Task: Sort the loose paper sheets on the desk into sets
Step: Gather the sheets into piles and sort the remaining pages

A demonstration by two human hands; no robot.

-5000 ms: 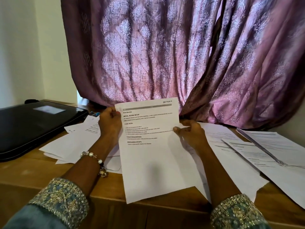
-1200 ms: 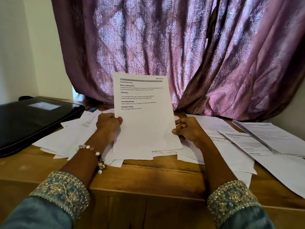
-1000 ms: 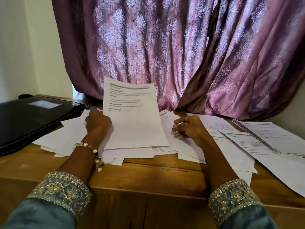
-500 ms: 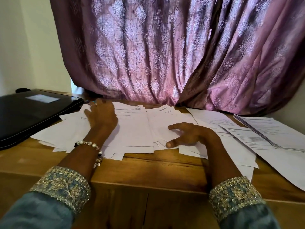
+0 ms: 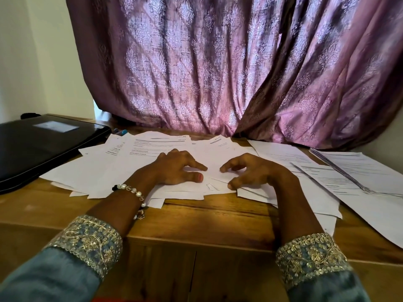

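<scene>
While both hands rest on the overlapping loose sheets (image 5: 152, 153) at the centre of the frame, the sorting looks barely begun. The left hand (image 5: 174, 168) lies nearly flat, fingers extended on the paper; the right hand (image 5: 250, 171) arches with fingertips and thumb touching the sheets, gripping nothing visibly. Because the pages are fanned and slick, a push could likely drag several at once, mixing them with the separate stack (image 5: 353, 168) at right. Sheets overhanging the wooden surface (image 5: 218, 216) at lower right might slide off, and corners could crease under pressing fingers.
</scene>
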